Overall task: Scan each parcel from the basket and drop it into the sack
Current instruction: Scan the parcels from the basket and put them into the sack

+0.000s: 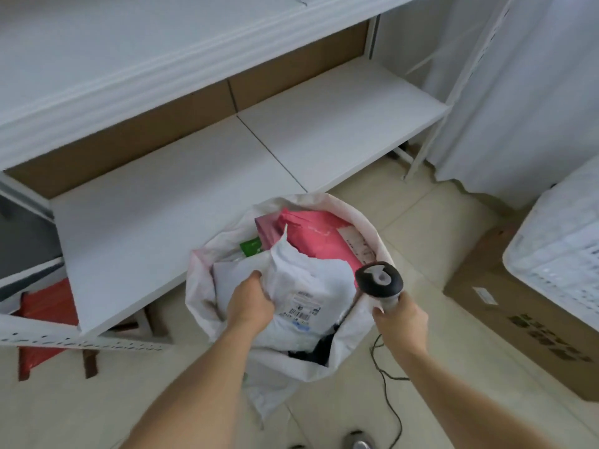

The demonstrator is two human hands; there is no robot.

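A white woven sack [207, 280] stands open on the floor in front of me. My left hand [248, 303] grips a white plastic parcel [311, 280] with a barcode label, held over the sack's mouth. A pink parcel [319, 234] and other parcels lie inside the sack behind it. At the sack's right rim, my right hand [400, 322] holds the handle of a black and grey barcode scanner [379, 280]. The white plastic basket [564, 251] sits at the right edge on a cardboard box.
A low white shelf unit [324, 137] runs behind the sack, with a red parcel [48, 306] under its left end. A brown cardboard box [518, 325] stands on the tiled floor at right. The scanner's cable [393, 409] trails across the floor. A white curtain [525, 92] hangs at back right.
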